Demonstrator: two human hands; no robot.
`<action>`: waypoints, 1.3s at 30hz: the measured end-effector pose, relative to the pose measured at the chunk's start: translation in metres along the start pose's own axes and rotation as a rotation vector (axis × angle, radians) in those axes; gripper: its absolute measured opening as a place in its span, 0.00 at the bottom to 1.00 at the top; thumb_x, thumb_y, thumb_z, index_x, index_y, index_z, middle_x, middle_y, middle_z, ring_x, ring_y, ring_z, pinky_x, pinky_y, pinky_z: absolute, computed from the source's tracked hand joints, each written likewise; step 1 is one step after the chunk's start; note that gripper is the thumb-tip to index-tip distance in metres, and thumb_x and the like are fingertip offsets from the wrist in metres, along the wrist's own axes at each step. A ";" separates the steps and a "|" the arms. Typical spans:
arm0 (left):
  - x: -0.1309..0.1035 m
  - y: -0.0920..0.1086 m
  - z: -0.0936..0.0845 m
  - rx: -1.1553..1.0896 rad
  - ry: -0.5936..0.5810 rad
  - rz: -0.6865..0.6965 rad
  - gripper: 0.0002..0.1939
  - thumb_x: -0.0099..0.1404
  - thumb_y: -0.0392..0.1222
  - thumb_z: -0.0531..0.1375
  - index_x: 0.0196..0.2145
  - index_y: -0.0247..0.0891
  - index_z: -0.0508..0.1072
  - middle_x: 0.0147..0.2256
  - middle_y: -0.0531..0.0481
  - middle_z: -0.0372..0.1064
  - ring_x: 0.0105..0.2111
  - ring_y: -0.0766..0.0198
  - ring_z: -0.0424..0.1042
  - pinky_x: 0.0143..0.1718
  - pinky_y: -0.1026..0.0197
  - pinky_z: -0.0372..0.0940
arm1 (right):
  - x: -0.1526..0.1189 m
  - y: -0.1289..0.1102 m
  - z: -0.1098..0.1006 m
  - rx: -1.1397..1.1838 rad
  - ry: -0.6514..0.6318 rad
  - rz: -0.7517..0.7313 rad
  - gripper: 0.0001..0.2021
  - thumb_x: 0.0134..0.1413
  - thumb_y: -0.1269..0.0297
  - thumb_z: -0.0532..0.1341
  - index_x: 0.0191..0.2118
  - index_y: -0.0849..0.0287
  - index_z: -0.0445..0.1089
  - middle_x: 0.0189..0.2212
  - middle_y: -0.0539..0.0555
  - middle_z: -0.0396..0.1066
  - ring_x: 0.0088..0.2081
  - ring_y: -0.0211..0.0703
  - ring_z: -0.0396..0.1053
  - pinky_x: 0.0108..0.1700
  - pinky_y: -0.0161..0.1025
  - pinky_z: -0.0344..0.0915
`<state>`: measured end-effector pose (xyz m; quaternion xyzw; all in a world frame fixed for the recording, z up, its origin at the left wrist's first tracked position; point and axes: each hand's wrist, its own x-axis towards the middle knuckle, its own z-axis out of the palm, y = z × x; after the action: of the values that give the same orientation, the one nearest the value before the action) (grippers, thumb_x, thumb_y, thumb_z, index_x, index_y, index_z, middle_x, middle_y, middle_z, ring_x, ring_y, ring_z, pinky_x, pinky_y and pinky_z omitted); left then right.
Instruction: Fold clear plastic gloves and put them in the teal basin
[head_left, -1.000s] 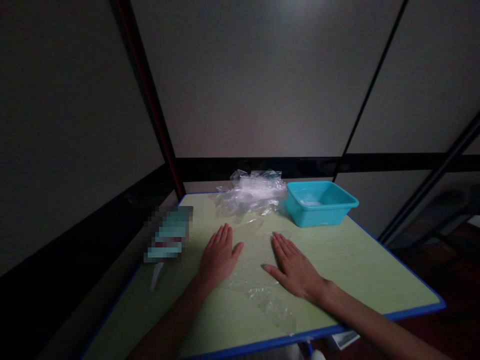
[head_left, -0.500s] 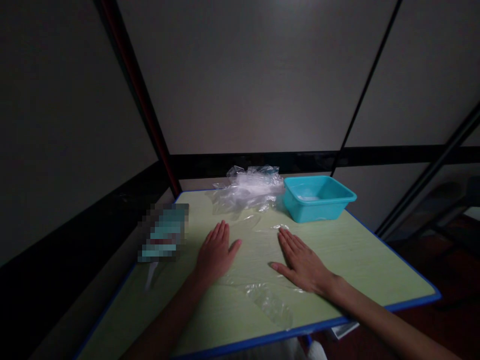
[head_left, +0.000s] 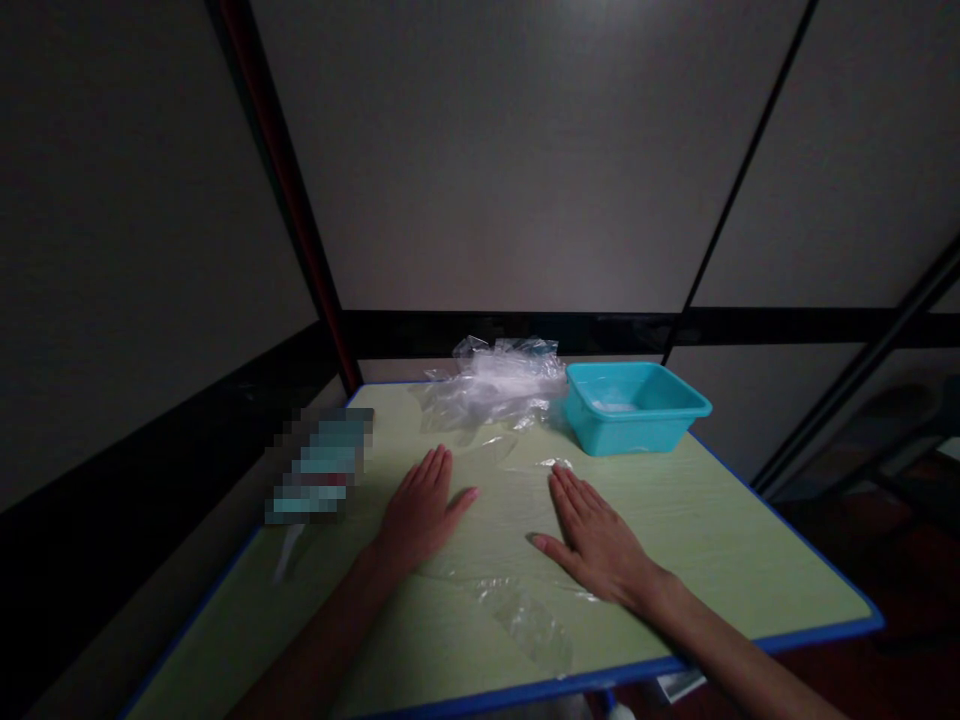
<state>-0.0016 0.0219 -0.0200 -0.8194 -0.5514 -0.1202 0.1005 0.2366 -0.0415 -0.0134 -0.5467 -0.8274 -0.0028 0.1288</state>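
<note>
Clear plastic film (head_left: 499, 530) lies flat on the desk (head_left: 720, 560), in the middle of its near half, spread between the two hands and so sheer that its full outline cannot be told. Glints mark a loose, wrinkled strip (head_left: 525, 620) of it running toward the near edge, and more creases shine just beyond the fingertips of the right hand (head_left: 600, 540). That hand rests palm down, fingers straight and close together, thumb held out wide toward the middle. The left hand (head_left: 420, 510) lies in the same flat way, its thumb also stretched wide and pointing inward; how much film runs beneath either palm cannot be told. Both forearms come in from the near side, well apart. Past the hands, toward the back edge, sits a crumpled heap of clear plastic bags (head_left: 499, 385), and just beside it on the right stands an upright turquoise basin (head_left: 634, 430) with something whitish inside, too dim to make out. Near the left edge is a blurred-out object (head_left: 319, 475), greenish with a patch of red, and a thin whitish strip juts from its near end. Blue edging (head_left: 795, 638) trims the pale green top, and grey wall panels (head_left: 487, 200) crossed by a black band (head_left: 480, 333) rise behind.
</note>
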 end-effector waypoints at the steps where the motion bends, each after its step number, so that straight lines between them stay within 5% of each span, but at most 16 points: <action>1: -0.001 -0.002 0.000 0.004 0.000 -0.007 0.32 0.62 0.55 0.44 0.53 0.25 0.56 0.55 0.34 0.52 0.55 0.53 0.51 0.54 0.52 0.50 | 0.000 0.000 0.000 0.004 0.007 -0.004 0.39 0.53 0.42 0.42 0.59 0.74 0.45 0.59 0.66 0.41 0.59 0.51 0.38 0.58 0.48 0.45; 8: -0.002 -0.010 -0.010 0.022 0.128 -0.108 0.28 0.64 0.50 0.41 0.52 0.23 0.57 0.55 0.32 0.52 0.57 0.52 0.47 0.53 0.49 0.50 | 0.000 0.000 0.003 0.024 0.014 0.001 0.39 0.53 0.42 0.42 0.59 0.73 0.45 0.59 0.65 0.40 0.60 0.51 0.37 0.58 0.49 0.44; 16: 0.007 0.097 -0.027 -0.183 -0.042 0.217 0.26 0.66 0.45 0.37 0.54 0.24 0.55 0.57 0.38 0.48 0.57 0.58 0.45 0.56 0.55 0.47 | 0.001 0.002 0.005 -0.011 0.015 -0.016 0.35 0.54 0.49 0.45 0.58 0.75 0.46 0.59 0.65 0.41 0.60 0.50 0.38 0.58 0.47 0.44; 20: 0.010 0.119 -0.018 -0.248 -0.117 0.201 0.28 0.66 0.47 0.36 0.55 0.23 0.53 0.57 0.37 0.48 0.58 0.57 0.45 0.56 0.54 0.46 | 0.001 0.005 0.008 -0.035 0.020 -0.041 0.31 0.53 0.58 0.48 0.60 0.71 0.43 0.60 0.60 0.39 0.60 0.47 0.36 0.58 0.45 0.44; 30: 0.010 0.105 -0.015 -0.304 -0.168 0.120 0.31 0.66 0.52 0.33 0.57 0.24 0.48 0.58 0.38 0.43 0.59 0.59 0.40 0.57 0.54 0.43 | 0.000 0.002 0.006 -0.050 0.046 -0.026 0.33 0.55 0.50 0.46 0.58 0.75 0.48 0.58 0.66 0.44 0.59 0.49 0.41 0.58 0.46 0.46; 39: 0.005 0.058 -0.013 -0.229 -0.198 -0.027 0.30 0.66 0.50 0.34 0.57 0.23 0.47 0.58 0.39 0.42 0.58 0.61 0.41 0.57 0.57 0.42 | -0.001 0.003 0.006 -0.040 0.043 -0.031 0.37 0.54 0.44 0.43 0.58 0.74 0.46 0.58 0.66 0.42 0.59 0.50 0.40 0.58 0.47 0.46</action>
<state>0.0530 0.0005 -0.0080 -0.8260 -0.5520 -0.1020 -0.0503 0.2383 -0.0399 -0.0196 -0.5360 -0.8327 -0.0332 0.1354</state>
